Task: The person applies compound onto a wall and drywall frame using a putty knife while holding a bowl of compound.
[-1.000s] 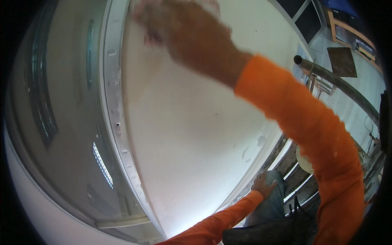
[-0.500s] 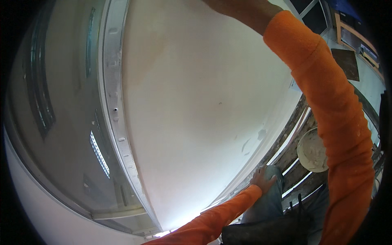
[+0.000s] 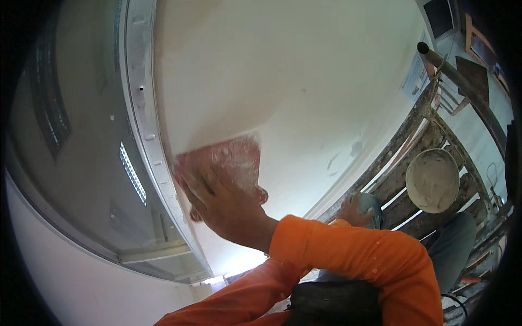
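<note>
My right hand (image 3: 225,204) presses a reddish sheet of sandpaper (image 3: 243,157), whitened with dust, flat against the pale wall (image 3: 293,70). The sheet's lower corners curl up on either side of my hand, and its left edge lies close to the metal window frame (image 3: 142,103). Crossing above the left forearm, the right one comes in from the lower right. My left hand (image 3: 356,209) holds nothing and rests beside my knee, fingers apart, near the wall's lower edge.
A round pale bucket (image 3: 433,182) stands to the right on the dark plank platform (image 3: 391,198). A metal pipe (image 3: 462,81) runs along the platform's far right side. Left of the frame is a glass pane (image 3: 92,136). Grey patches mark the wall's lower right.
My right hand has come down from the top edge to the lower left of the wall, bringing the sandpaper into view. My left hand stays by the knee. The view has shifted slightly.
</note>
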`<state>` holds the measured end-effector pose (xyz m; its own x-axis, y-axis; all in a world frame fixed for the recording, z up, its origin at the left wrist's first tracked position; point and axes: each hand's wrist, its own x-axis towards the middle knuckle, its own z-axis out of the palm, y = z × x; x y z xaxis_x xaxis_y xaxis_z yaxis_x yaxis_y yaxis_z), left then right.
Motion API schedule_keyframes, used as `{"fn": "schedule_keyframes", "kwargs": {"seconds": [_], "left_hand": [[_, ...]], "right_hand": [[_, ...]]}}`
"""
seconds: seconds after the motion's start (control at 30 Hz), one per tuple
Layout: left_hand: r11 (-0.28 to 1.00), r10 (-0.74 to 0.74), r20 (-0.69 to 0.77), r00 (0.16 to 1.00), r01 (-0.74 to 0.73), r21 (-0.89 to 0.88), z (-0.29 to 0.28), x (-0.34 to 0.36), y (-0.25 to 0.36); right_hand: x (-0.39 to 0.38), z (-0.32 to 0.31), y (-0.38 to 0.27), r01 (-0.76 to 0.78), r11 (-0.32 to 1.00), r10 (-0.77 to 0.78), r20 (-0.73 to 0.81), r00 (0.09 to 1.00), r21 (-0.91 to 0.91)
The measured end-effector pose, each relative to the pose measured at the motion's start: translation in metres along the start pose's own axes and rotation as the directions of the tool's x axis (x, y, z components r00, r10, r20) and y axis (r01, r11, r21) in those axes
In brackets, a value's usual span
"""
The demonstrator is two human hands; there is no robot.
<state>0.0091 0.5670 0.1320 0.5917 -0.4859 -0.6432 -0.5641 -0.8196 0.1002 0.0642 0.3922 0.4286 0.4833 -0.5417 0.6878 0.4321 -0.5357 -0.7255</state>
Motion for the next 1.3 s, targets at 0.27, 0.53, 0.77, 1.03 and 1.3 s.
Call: {"fn": "schedule_keyframes", "kwargs": {"seconds": [0.27,0.53,0.77,1.03,1.3], "left_hand": [[0.992,-0.123,0.004,0.992,0.123,-0.034,-0.022,-0.005,0.008],[0.984,-0.161,0.050,0.986,0.164,-0.070,-0.034,-0.007,0.022],[0.999,-0.007,-0.013,1.000,0.006,-0.038,-0.023,0.008,-0.007],[0.968,0.241,-0.191,0.951,-0.249,-0.016,-0.044,0.027,0.002],[0.489,0.176,0.084,0.981,-0.013,-0.872,0.036,0.078,0.073]], "right_hand": [[0.083,-0.066,0.067,-0.106,0.983,0.009,-0.544,0.839,-0.148],[-0.026,0.032,-0.018,0.006,0.998,-0.013,0.112,0.994,0.068],[-0.109,-0.067,0.044,-0.059,0.983,0.008,0.278,0.960,0.176],[-0.128,-0.318,0.143,-0.462,0.666,0.746,0.497,0.444,-0.586],[-0.193,-0.264,0.180,0.042,0.608,0.785,0.608,0.122,-0.793]]}}
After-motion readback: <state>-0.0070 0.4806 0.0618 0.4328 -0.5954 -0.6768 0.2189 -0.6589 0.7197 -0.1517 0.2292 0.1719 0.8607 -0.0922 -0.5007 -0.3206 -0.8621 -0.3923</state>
